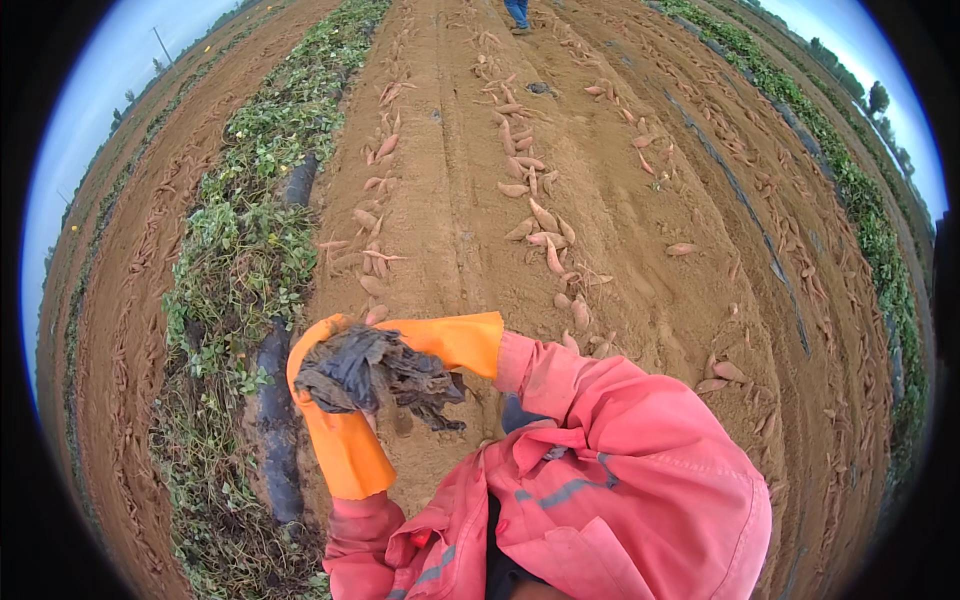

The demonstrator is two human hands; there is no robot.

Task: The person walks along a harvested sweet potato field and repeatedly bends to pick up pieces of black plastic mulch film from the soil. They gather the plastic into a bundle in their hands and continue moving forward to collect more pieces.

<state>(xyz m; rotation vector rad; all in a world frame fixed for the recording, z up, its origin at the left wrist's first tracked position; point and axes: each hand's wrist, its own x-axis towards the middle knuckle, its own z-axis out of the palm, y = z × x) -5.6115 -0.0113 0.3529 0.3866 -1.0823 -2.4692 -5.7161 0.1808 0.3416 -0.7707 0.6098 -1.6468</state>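
Note:
A crumpled, soil-stained bundle of black plastic film [362,372] is gathered up in front of me, above the soil. My left hand [318,400], in an orange rubber glove, closes round its left and lower side. From the right, my right hand [425,335], gloved the same way, reaches across to the top of the bundle and grips it there. The film covers most of the fingers of both hands. Torn, ragged ends of film hang toward the right. Both forearms are in pink-red sleeves.
Rows of dug sweet potatoes [545,220] lie on brown soil [440,200] ahead. Along the left runs a ridge of green vines [245,240], with black film [278,430] still laid beside it. Far ahead, a person in blue trousers [517,12] stands between the rows.

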